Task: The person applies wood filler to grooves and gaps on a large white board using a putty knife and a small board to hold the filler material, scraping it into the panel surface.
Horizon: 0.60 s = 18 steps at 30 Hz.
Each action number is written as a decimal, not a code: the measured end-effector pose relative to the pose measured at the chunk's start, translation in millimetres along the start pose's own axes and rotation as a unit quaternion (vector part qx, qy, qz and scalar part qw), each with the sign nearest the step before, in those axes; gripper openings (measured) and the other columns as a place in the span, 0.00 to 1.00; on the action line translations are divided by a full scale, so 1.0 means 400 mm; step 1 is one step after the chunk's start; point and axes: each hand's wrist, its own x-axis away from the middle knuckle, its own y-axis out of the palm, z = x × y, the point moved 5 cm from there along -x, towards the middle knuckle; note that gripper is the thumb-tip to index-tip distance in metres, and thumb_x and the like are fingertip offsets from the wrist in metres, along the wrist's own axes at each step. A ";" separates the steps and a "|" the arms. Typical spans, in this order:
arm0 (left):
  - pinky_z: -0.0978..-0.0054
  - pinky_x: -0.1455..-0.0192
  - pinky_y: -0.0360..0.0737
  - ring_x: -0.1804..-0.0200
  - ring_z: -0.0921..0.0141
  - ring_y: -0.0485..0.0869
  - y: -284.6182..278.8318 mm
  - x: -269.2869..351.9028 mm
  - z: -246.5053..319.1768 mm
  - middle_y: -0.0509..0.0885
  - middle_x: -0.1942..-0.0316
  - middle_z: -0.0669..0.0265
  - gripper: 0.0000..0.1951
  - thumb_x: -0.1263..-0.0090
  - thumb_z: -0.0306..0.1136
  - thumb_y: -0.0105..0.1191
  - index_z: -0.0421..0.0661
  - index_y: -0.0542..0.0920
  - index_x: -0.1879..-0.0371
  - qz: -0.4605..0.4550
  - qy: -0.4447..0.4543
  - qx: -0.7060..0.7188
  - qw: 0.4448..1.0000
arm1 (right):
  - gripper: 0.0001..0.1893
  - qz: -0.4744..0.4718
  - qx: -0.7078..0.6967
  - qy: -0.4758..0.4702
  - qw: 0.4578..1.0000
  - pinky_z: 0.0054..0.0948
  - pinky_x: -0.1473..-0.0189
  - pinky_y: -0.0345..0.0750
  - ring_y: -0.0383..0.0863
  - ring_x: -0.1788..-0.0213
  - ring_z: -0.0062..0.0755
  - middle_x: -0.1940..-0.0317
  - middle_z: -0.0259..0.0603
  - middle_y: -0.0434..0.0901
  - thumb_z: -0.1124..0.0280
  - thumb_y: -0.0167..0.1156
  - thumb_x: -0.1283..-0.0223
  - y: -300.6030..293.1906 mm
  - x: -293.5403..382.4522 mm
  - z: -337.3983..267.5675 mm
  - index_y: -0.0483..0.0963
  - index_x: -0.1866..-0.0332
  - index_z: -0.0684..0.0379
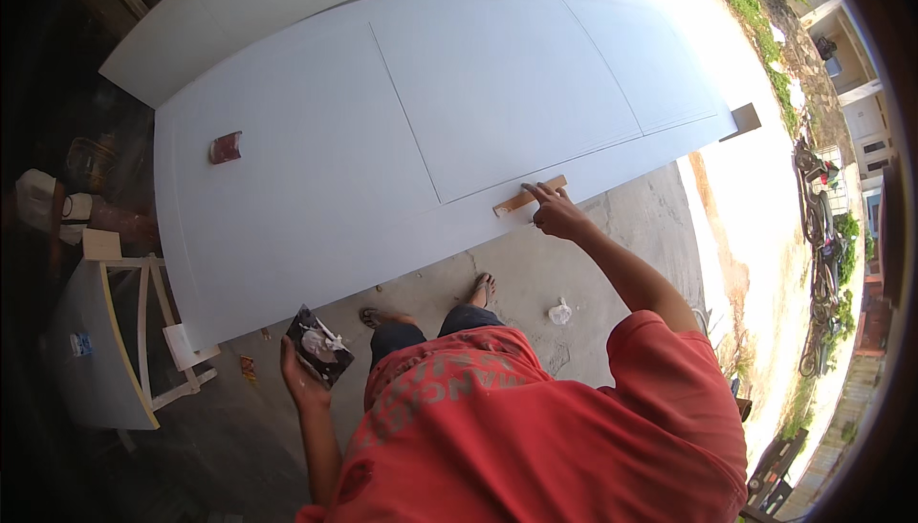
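Note:
A large white door panel [301,143] lies flat before me, with thin straight grooves across its face. My right hand [558,215] is at its near edge, fingers laid over a narrow brown strip [510,204], perhaps wood or a flat scraper. Whitish paste marks the strip's left end. Off the panel's near left edge, my left hand [307,378] holds up a dark square board [337,365]. A lump of white paste [315,342] sits on the board, with a pale streak beside it. Part of the strip is hidden under my right fingers.
A folded piece of dark red sandpaper [226,148] rests on the panel's left part. Another white panel [272,7] stands behind it. Wooden support frames [147,322] are at left. A crumpled white scrap [559,312] lies on the concrete floor [602,272] near my feet.

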 end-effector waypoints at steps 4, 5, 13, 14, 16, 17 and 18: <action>0.57 0.43 0.85 0.48 0.62 0.86 0.080 0.059 -0.119 0.86 0.48 0.62 0.23 0.16 0.53 0.48 0.47 0.80 0.38 0.009 -0.007 0.013 1.000 | 0.04 0.073 -0.011 -0.047 0.996 0.56 0.27 0.63 0.66 0.27 0.55 0.34 0.51 0.72 0.75 0.67 0.48 0.039 0.023 -0.024 0.84 0.75 0.59; 0.57 0.43 0.85 0.48 0.62 0.86 0.098 0.069 -0.147 0.86 0.48 0.62 0.23 0.16 0.53 0.47 0.47 0.80 0.38 0.006 -0.010 0.013 1.000 | 0.04 0.080 -0.018 -0.047 0.996 0.54 0.28 0.64 0.68 0.30 0.54 0.37 0.51 0.73 0.75 0.67 0.48 0.045 0.020 -0.022 0.84 0.75 0.59; 0.56 0.41 0.84 0.46 0.62 0.87 0.220 0.074 -0.284 0.86 0.45 0.62 0.25 0.17 0.54 0.47 0.47 0.79 0.34 -0.012 -0.012 0.023 1.000 | 0.05 0.084 -0.131 -0.038 0.987 0.44 0.33 0.71 0.69 0.34 0.55 0.34 0.51 0.71 0.75 0.64 0.45 0.094 0.007 -0.008 0.87 0.67 0.59; 0.56 0.41 0.84 0.46 0.61 0.87 0.225 0.070 -0.289 0.86 0.45 0.62 0.25 0.17 0.54 0.47 0.47 0.79 0.35 -0.008 -0.004 0.019 1.000 | 0.05 0.101 -0.120 -0.044 0.987 0.47 0.32 0.70 0.69 0.33 0.56 0.33 0.52 0.71 0.76 0.63 0.44 0.096 0.015 -0.021 0.87 0.67 0.60; 0.55 0.40 0.84 0.46 0.61 0.87 0.240 0.074 -0.300 0.86 0.45 0.61 0.25 0.17 0.54 0.47 0.47 0.79 0.35 0.002 0.012 0.015 1.000 | 0.07 0.101 -0.042 -0.071 0.991 0.49 0.30 0.69 0.68 0.32 0.55 0.30 0.56 0.68 0.77 0.61 0.44 0.082 0.027 -0.046 0.87 0.68 0.60; 0.54 0.40 0.84 0.46 0.60 0.87 0.247 0.075 -0.306 0.86 0.45 0.61 0.25 0.17 0.54 0.47 0.46 0.79 0.35 0.005 0.006 0.025 1.000 | 0.07 0.112 -0.039 -0.076 0.990 0.49 0.31 0.69 0.68 0.32 0.55 0.30 0.56 0.69 0.77 0.61 0.44 0.082 0.026 -0.051 0.87 0.67 0.61; 0.54 0.40 0.84 0.46 0.60 0.87 0.257 0.080 -0.309 0.86 0.45 0.61 0.25 0.17 0.53 0.47 0.46 0.80 0.35 0.008 -0.002 0.033 0.999 | 0.07 0.122 -0.038 -0.080 0.989 0.49 0.31 0.69 0.68 0.33 0.54 0.30 0.56 0.69 0.77 0.61 0.45 0.091 0.029 -0.055 0.87 0.67 0.61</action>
